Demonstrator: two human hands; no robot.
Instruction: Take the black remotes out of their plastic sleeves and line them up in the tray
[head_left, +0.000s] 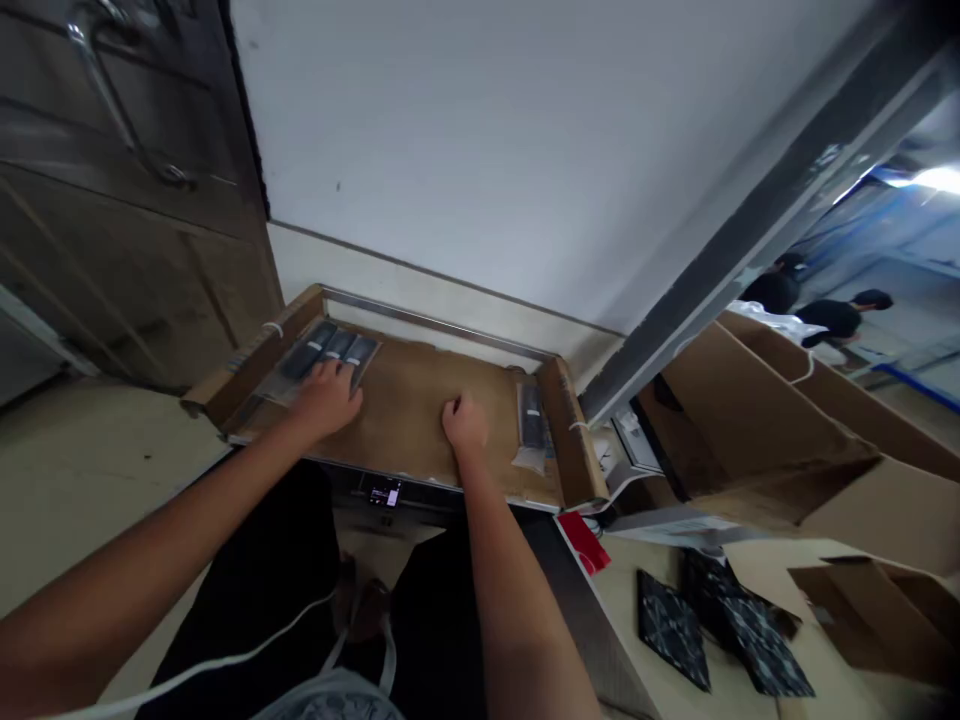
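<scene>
My left hand (pixel 328 398) reaches to the left end of a cardboard-lined tray (pixel 409 400). Its fingers are bent over the near ends of several dark flat packets (pixel 322 345), which lie side by side in clear plastic with small white labels. My right hand (pixel 466 422) rests above the middle of the cardboard, fingers curled in; anything inside them is hidden. To its right, against the tray's side, lies a dark packet (pixel 532 415) in a clear plastic sleeve. What the packets contain cannot be made out.
Rolled cardboard edges (pixel 574 435) tied with white loops border the tray. A small lit screen (pixel 385 492) is below its front edge. Large open cardboard boxes (pixel 757 410) stand right, near dark patterned bags (pixel 675 625) on the floor. A door (pixel 127 200) is left; people appear far right.
</scene>
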